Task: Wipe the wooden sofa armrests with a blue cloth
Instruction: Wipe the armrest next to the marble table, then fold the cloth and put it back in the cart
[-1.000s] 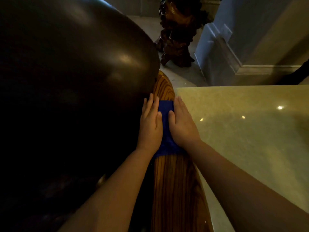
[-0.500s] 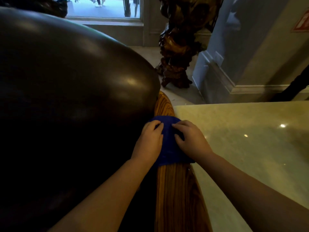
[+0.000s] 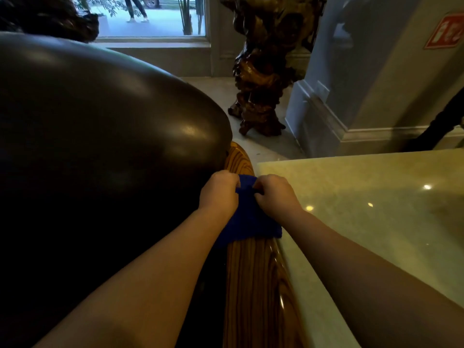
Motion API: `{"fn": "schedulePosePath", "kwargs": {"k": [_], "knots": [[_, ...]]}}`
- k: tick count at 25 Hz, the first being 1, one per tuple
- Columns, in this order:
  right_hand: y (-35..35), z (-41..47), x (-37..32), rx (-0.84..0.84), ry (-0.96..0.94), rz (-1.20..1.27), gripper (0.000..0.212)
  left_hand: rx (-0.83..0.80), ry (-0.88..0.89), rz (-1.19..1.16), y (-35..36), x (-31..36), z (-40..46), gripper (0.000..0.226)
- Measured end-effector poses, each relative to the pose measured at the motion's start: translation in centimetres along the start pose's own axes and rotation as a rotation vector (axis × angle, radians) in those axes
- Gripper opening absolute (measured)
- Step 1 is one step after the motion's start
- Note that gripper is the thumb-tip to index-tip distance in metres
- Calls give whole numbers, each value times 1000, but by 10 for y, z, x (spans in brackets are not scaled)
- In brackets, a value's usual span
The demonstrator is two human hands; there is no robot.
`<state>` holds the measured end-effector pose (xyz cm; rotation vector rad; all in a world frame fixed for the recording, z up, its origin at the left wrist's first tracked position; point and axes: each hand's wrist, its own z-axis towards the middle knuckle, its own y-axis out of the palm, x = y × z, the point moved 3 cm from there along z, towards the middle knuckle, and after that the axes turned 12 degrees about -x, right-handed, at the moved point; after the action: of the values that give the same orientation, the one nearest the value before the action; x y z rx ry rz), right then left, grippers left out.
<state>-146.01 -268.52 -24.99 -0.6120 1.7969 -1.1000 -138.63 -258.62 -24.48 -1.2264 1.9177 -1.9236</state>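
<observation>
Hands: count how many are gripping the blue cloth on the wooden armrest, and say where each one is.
2. The left hand grips the blue cloth on its left side, next to the dark sofa cushion. The right hand grips its right side, nearer the pale tabletop.

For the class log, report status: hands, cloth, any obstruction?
Left hand and right hand both shut on blue cloth. Cloth draped across wooden armrest, near its far end. Dark cushion crowds left side; nothing blocking.
</observation>
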Motion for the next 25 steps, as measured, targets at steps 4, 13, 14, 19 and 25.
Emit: {"fn": "schedulePosePath", "kwargs": {"k": [4,13,14,19,25], "knots": [[-27,-17,-25,-123,-92,-162,17,-54,-77,-126,-20,3,-21,15],[-106,-59,-82,-58,-228,-186,10,39,17,-331,-96,19,-63,33],[-117,-66,-90,-44,-248,-187,9,38,27,-338,-110,23,-71,35],[-189,-107,-140,-8,-321,-162,8,40,85,-297,-198,58,-118,34],[-284,-168,-193,86,-341,-107,6,72,180,-227,-306,115,-176,17]]}}
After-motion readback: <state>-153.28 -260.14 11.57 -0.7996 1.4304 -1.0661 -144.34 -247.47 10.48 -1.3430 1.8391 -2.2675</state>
